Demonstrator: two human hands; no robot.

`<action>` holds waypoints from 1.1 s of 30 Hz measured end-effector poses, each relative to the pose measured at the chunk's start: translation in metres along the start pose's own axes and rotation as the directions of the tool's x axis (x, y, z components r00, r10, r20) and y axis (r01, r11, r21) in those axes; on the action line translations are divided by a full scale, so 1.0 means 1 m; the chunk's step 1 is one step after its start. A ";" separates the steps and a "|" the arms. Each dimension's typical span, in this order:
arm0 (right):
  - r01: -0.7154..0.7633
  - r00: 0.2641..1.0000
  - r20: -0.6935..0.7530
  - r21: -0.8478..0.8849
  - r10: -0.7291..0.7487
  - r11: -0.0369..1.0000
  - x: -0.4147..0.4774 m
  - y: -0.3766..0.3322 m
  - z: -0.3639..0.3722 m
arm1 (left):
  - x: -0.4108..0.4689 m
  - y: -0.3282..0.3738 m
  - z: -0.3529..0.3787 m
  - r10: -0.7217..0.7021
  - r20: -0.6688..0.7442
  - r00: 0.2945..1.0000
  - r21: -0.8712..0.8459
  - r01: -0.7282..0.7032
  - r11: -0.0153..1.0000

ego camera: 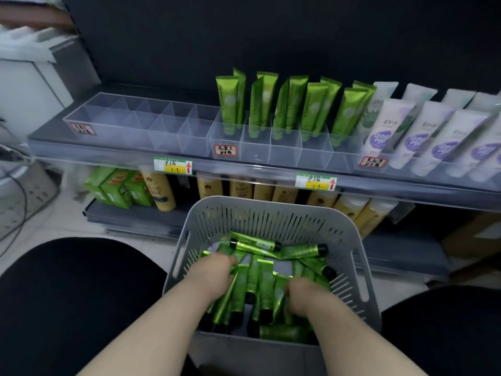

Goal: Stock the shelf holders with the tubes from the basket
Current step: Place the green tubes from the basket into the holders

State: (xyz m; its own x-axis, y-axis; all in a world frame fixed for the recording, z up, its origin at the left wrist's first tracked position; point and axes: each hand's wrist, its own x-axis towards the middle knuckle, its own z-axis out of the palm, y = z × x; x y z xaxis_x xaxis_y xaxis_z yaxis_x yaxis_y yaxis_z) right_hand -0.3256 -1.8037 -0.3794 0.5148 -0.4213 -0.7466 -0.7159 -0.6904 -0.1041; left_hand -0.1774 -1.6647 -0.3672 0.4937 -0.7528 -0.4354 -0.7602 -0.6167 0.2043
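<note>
Both of your hands are down in the pile: your left hand [214, 270] is curled with its fingers buried among the glossy green plastic tubes with black caps [254, 283], and your right hand [301, 294] is bent the same way on the other side of the heap. Each looks closed around several tubes, gathering a bunch, though the fingertips are hidden and you cannot tell exactly how many each one has. The tubes lie jumbled and crossing one another in the grey slotted plastic basket [271, 213], which sits between your knees just in front of the shelving. Above it, the clear plastic divided holder in the middle of the shelf [284, 150] already has green tubes standing upright [295, 104] in its back compartments, while its front row looks unfilled. To its left, the second clear divided holder [135, 123] holds nothing at all. To the right, white and purple tubes [423, 131] fill their own section. As a judgement, you are somewhere in the early-to-middle part of the job: one row stocked, many compartments open, and a good heap left in the basket.
</note>
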 end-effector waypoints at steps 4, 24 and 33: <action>0.019 1.000 0.002 0.041 -0.019 0.999 0.014 -0.009 0.012 | 0.017 -0.007 0.017 -0.052 0.092 0.994 -0.030 0.055 0.998; -0.020 1.000 0.002 0.342 0.021 0.939 0.073 -0.017 0.026 | 0.075 -0.005 0.054 -0.142 0.246 0.959 -0.082 0.167 0.983; -0.099 0.995 0.031 0.403 0.095 0.910 0.090 -0.021 0.028 | 0.078 0.000 0.054 -0.192 0.182 0.964 -0.015 0.198 0.980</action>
State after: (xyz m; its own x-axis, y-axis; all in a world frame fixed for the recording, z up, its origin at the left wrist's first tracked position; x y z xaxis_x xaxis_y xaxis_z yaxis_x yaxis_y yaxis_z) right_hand -0.2776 -1.8101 -0.4629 0.4296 -0.4665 -0.7732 -0.8926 -0.3490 -0.2854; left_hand -0.1618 -1.7112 -0.4488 0.5448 -0.5656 -0.6191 -0.6411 -0.7569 0.1273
